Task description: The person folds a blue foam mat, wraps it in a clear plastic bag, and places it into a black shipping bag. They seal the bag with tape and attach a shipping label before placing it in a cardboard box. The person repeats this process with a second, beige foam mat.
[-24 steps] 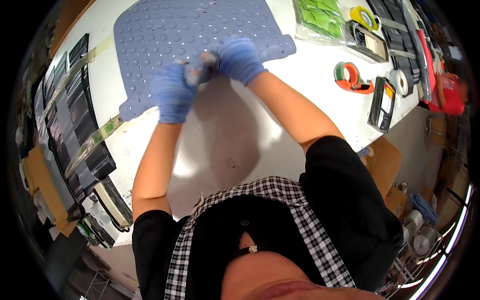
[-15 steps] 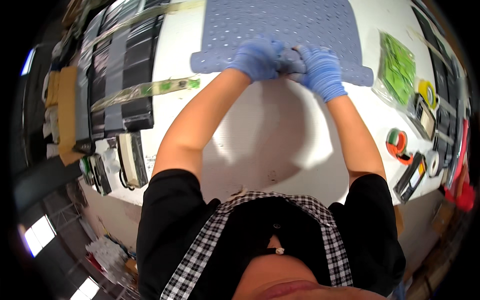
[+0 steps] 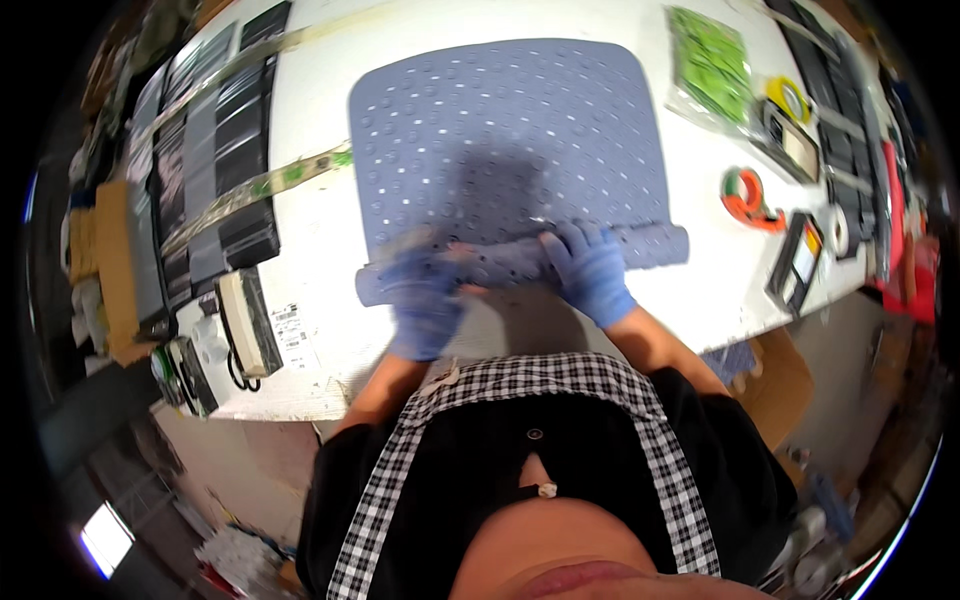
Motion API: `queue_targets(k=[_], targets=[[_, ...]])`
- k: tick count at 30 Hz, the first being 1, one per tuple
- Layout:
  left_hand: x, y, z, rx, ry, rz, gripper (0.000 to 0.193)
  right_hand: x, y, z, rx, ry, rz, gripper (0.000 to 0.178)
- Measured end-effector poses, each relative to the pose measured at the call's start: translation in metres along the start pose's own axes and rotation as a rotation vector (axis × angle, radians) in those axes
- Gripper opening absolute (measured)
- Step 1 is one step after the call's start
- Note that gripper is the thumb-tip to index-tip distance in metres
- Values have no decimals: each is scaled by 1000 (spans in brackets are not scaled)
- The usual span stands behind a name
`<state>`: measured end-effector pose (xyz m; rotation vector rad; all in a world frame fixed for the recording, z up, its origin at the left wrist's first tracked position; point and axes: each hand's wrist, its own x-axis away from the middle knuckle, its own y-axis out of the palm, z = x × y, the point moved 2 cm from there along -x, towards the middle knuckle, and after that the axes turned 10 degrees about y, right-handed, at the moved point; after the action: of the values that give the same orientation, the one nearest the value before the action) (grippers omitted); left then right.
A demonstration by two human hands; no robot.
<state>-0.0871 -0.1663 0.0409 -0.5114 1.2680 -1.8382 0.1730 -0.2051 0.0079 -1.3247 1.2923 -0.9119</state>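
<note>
A grey-blue bath mat studded with suction cups lies on the white table. Its near edge is curled into a thin roll that runs left to right in front of me. My right hand, in a blue knit glove, grips the roll right of its middle, fingers bent over the top. My left hand, gloved alike, is at the roll's left part. Motion smears its fingers, so their closure is unclear.
On the left lie black plastic-wrapped packages and a tape strip. To the right are a bag of green pieces, a yellow tape roll, an orange tape dispenser and a black box. The table edge is close to me.
Both hands and the mat's rolled edge have come toward me, so my elbows are more bent. More of the flat mat shows beyond them. The whole view has shifted too.
</note>
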Motion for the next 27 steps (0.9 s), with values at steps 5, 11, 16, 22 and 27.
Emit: queue_targets(k=[5, 11, 16, 22, 27], targets=[[58, 30, -67, 201, -469, 411, 46, -22, -47, 1, -51, 176, -238, 57], [62, 36, -62, 455, -583, 546, 50, 62, -6, 127, -381, 901, 78, 43], [50, 27, -53, 396, -587, 495, 49, 52, -6, 111, 120, 747, 277, 43], [23, 18, -81, 56, -505, 174, 47, 7, -37, 0, -145, 149, 231, 45], [-43, -5, -17, 6, 246, 357, 53, -94, -12, 23, -138, 297, -263, 39]])
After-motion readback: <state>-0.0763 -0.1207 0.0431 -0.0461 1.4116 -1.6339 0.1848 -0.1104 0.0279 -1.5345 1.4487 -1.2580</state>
